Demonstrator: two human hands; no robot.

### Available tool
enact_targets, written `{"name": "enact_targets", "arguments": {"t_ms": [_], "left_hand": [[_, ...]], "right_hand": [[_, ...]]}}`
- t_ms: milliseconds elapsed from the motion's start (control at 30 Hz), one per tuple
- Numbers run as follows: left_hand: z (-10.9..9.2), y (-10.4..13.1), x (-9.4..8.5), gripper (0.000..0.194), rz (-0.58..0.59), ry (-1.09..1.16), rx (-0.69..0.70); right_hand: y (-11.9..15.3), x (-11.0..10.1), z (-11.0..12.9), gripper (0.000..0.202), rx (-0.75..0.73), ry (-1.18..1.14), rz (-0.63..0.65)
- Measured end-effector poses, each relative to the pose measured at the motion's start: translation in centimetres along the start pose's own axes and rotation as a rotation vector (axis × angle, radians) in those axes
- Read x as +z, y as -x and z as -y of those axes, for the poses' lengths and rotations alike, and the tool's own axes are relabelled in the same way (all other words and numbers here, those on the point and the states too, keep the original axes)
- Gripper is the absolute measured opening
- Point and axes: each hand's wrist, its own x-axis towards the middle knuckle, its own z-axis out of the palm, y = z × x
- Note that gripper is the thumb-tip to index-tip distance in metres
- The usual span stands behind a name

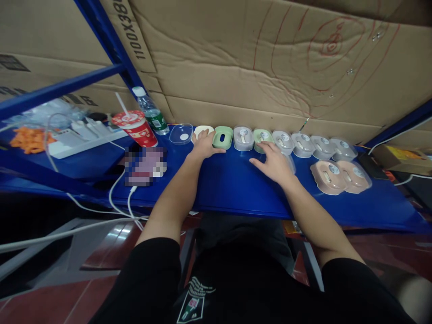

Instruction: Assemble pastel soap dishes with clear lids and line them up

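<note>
My left hand (204,145) rests with spread fingers over a cream piece (200,131), its thumb by the front edge of a green tray (222,137) with an oval hole. My right hand (272,161) is spread at the front of a green lidded box (263,136); a clear edge shows beneath its outer side. Between the hands, a grey lidded box (243,138) stands in the row. Left of the cream piece lies a clear lid (181,134) with a white round label.
Several grey boxes (303,145) continue the row rightward on the blue table (243,189). Two pink boxes (329,177) sit in front. At left are a red cup (140,130), a water bottle (153,114), cables and a power strip (84,139). Cardboard (216,63) stands behind.
</note>
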Motion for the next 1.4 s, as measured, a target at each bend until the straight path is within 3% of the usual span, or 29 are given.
{"name": "enact_targets", "arguments": {"t_ms": [100,267,367,467,533,600,667,800,967,1033,1133,1233,1300,1400], "left_hand": [[-0.9,0.3,-0.5,0.108,-0.054,0.036,0.061],[-4.2,2.1,-2.3,0.088,-0.113,0.217,0.309],[-6.0,3.5,-2.7,0.089,-0.008,0.345,0.445],[-7.0,4.4,-2.4,0.110,0.153,0.400,0.550],[-7.2,4.5,-1.9,0.117,0.257,0.413,0.629],[-7.2,4.4,-1.6,0.111,0.302,0.419,0.699],[-7.0,4.2,-1.4,0.102,0.283,0.402,0.708],[-6.6,3.8,-1.5,0.094,0.205,0.352,0.596],[-6.2,3.8,-1.8,0.097,0.166,0.433,0.537],[-6.2,3.8,-2.0,0.092,0.108,0.482,0.552],[-6.5,3.8,-2.1,0.074,-0.084,0.502,0.620],[-6.6,3.6,-2.2,0.051,-0.277,0.445,0.629],[-5.9,3.0,-2.3,0.040,-0.386,0.413,0.527],[-2.7,1.4,-2.7,0.032,-0.615,0.430,0.210]], "right_hand": [[0.0,-0.4,0.5,0.074,-0.049,0.015,-0.024],[-0.1,-0.1,-0.6,0.075,0.007,-0.021,0.143],[-0.3,-0.1,-0.7,0.082,-0.148,-0.171,0.192],[-0.4,-0.8,-0.3,0.090,-0.359,-0.269,0.271],[-0.4,-1.3,-0.2,0.080,-0.369,-0.250,0.249],[-0.5,-1.6,-0.2,0.070,-0.316,-0.216,0.205],[-0.5,-1.6,-0.5,0.068,-0.271,-0.198,0.207],[-0.5,-0.9,-1.2,0.083,-0.250,-0.192,0.261],[-0.5,-0.4,-1.2,0.066,-0.250,-0.295,0.106],[-0.6,-0.3,-1.1,0.065,-0.231,-0.325,-0.001],[-0.9,0.2,-1.3,0.067,-0.213,-0.362,-0.187],[-1.1,0.9,-1.9,0.076,-0.206,-0.430,-0.264],[-1.1,1.3,-2.1,0.086,-0.198,-0.450,-0.235],[-1.0,1.6,-2.1,0.090,-0.199,-0.384,-0.181]]}}
